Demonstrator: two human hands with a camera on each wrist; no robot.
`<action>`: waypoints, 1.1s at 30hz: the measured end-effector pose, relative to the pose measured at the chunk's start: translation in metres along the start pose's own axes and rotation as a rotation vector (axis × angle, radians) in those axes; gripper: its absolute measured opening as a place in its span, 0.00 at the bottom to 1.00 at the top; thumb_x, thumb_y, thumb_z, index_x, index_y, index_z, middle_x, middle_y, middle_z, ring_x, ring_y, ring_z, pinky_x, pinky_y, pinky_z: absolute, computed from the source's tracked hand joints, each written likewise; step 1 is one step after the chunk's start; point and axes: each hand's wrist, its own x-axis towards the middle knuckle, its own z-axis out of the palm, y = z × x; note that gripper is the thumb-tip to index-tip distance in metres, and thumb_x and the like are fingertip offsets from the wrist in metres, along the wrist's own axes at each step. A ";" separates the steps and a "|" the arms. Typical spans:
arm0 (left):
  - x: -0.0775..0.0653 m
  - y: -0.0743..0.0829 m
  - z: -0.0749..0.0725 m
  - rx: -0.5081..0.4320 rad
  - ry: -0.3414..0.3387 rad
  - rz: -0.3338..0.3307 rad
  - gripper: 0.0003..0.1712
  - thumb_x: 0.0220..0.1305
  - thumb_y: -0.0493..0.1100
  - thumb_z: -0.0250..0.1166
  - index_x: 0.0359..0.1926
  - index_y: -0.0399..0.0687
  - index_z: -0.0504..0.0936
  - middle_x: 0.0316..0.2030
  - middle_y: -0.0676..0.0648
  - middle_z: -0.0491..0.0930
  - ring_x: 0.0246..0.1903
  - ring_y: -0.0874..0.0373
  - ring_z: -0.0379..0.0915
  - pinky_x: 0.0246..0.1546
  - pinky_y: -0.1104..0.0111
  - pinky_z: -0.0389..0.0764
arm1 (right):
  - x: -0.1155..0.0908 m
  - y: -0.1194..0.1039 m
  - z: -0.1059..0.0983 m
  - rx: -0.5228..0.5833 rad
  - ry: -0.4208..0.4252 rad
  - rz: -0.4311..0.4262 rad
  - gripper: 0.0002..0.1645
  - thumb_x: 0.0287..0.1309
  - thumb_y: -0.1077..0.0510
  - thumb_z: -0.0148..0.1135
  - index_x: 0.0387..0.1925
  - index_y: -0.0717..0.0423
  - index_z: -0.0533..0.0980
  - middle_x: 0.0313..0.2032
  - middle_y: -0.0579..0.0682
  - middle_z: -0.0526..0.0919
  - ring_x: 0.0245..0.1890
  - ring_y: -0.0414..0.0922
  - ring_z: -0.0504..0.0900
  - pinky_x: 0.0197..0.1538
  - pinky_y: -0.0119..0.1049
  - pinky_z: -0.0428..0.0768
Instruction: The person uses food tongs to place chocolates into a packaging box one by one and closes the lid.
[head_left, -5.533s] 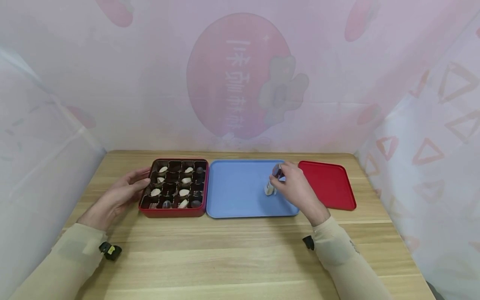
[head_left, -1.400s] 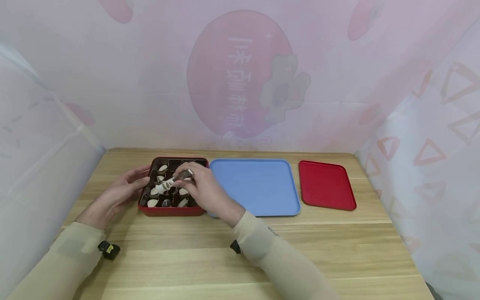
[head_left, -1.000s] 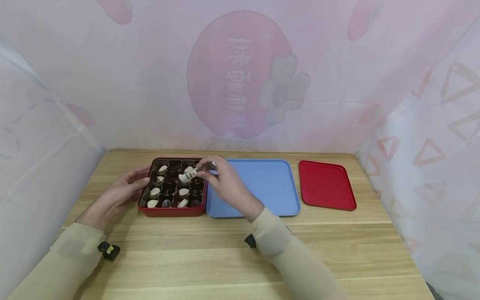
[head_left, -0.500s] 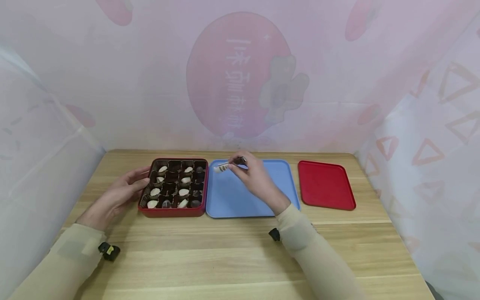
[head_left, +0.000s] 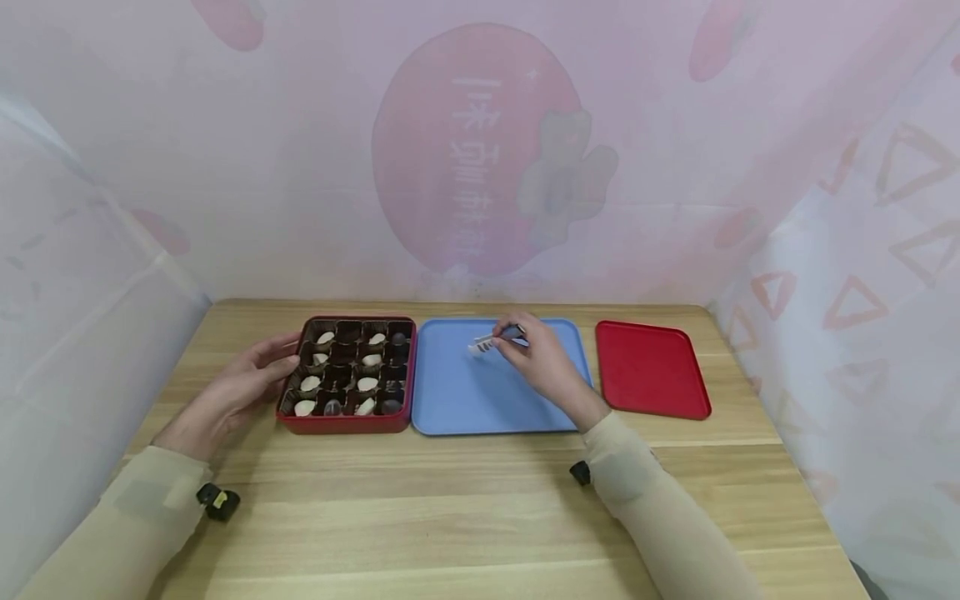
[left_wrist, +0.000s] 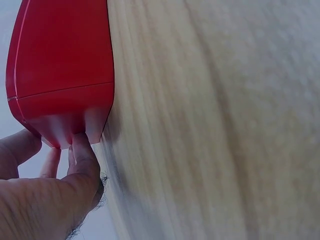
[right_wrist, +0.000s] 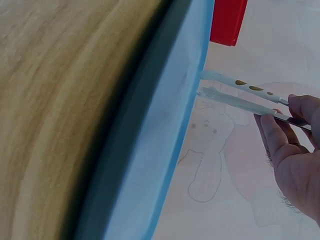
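Small tongs (head_left: pixel 483 344) with white, brown-spotted arms are pinched in my right hand (head_left: pixel 543 358), over the blue tray (head_left: pixel 457 408). In the right wrist view the tips of the tongs stand apart with nothing visible between them. The fingers and thumb of my left hand (head_left: pixel 236 387) rest against the left wall of a red box (head_left: pixel 345 425), also seen in the left wrist view. Dark dividers split the box into cells. White chocolates (head_left: pixel 367 384) lie in several cells and dark chocolates (head_left: pixel 399 339) in others; some dark cells are hard to make out.
A red lid-like tray (head_left: pixel 652 371) lies to the right of the blue tray. Everything stands on a wooden table (head_left: pixel 420 508), with a pink-printed sheet (head_left: pixel 322 208) rising behind and at both sides.
A white chocolate now sits in the box's front-left cell, where none showed 5.5 s ago. My right hand has moved right with the tongs, from the box to the tray. My left hand stays put.
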 end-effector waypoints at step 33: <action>0.000 -0.002 0.000 0.003 0.006 0.009 0.44 0.78 0.45 0.63 0.85 0.47 0.50 0.63 0.61 0.70 0.50 0.70 0.82 0.49 0.75 0.87 | -0.029 0.035 -0.016 -0.376 -0.058 0.103 0.17 0.65 0.60 0.73 0.55 0.49 0.89 0.52 0.52 0.92 0.46 0.42 0.89 0.44 0.36 0.89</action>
